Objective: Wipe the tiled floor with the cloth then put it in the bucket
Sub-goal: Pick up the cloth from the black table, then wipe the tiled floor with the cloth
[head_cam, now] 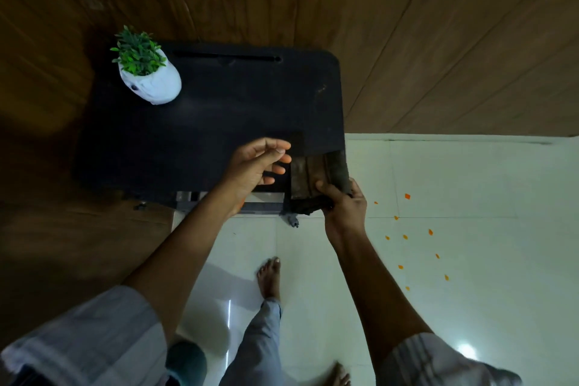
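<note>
A dark brown folded cloth (316, 178) hangs over the near right corner of a small black table (203, 135). My right hand (343, 200) grips the cloth's lower edge, thumb on top. My left hand (257, 166) hovers just left of the cloth above the table, fingers spread and relaxed, holding nothing. The white tiled floor (454, 244) lies to the right and below, with several small orange scraps (407, 196) scattered on it. No bucket is in view.
A white pot with a green plant (147, 72) stands on the table's far left corner. Wood-panelled walls (407, 25) rise behind and to the left. My bare feet (269, 279) stand on the tiles below the table.
</note>
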